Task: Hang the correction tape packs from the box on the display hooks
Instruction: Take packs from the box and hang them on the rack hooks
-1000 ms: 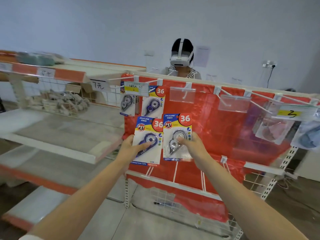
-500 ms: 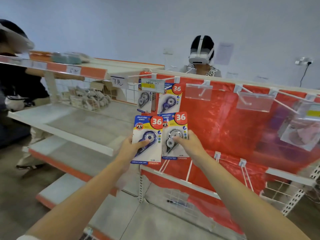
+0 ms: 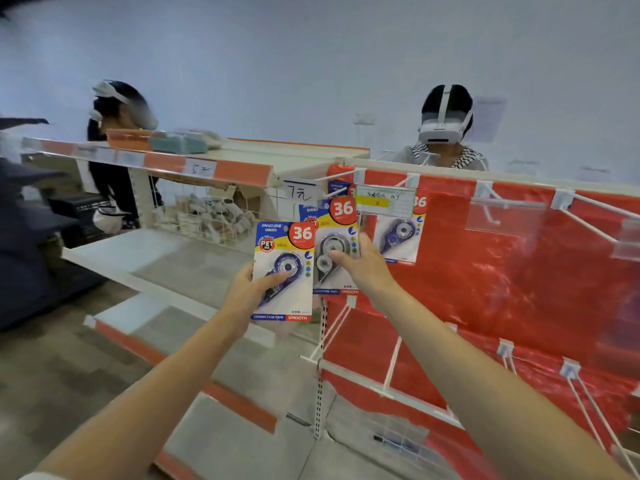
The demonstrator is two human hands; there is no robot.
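Note:
My left hand (image 3: 246,292) grips a correction tape pack with a blue dispenser (image 3: 284,271) by its lower left side. My right hand (image 3: 360,265) holds a second pack with a grey dispenser (image 3: 333,249), raised to the leftmost white display hook (image 3: 341,175) on the red panel (image 3: 502,271). Another pack (image 3: 398,233) hangs on the neighbouring hook, behind a clear price tag holder (image 3: 384,201). More packs hang behind the one in my right hand. The box is out of sight.
Several white hooks (image 3: 588,209) with clear tag holders stick out along the red panel, upper and lower rows. A white and orange shelf unit (image 3: 194,161) with a wire basket stands at left. Two persons wearing headsets (image 3: 445,128) are behind the racks.
The view has swung left. My right hand has lifted its pack up toward the leftmost hook, while the left hand's pack stays lower beside it.

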